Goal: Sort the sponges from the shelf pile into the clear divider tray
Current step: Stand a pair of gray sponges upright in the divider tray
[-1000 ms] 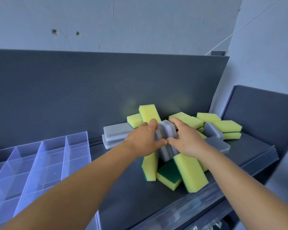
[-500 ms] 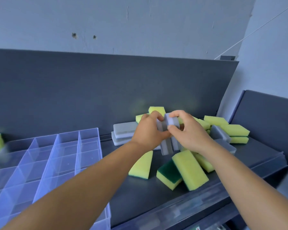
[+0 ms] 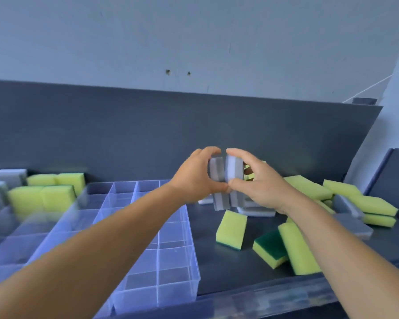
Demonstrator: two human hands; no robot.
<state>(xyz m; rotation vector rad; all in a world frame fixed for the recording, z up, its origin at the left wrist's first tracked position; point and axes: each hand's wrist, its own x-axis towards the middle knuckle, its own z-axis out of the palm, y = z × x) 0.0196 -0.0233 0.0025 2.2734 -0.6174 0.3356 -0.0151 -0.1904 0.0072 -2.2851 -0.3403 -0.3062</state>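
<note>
A dark grey shelf (image 3: 228, 268) runs along a grey back panel under a pale wall. On its left sits the clear divider tray (image 3: 171, 284); its near compartments look empty, while yellow sponges (image 3: 42, 196) and grey ones fill the far-left cells. To the right lies the loose pile of sponges (image 3: 343, 196), mostly yellow, some grey, one green side showing.

Above the shelf, between tray and pile, both hands hold two grey sponges (image 3: 226, 180) upright, long axis vertical, pressed face to face. The left hand (image 3: 194, 180) has its grip clamped on the left sponge, the right hand (image 3: 260, 187) on the right one. The tray lies down and to the left, nearer the left hand.

Compared with half a second earlier, the pair has lifted clear of the pile and the view has swung left, showing more tray.
</note>
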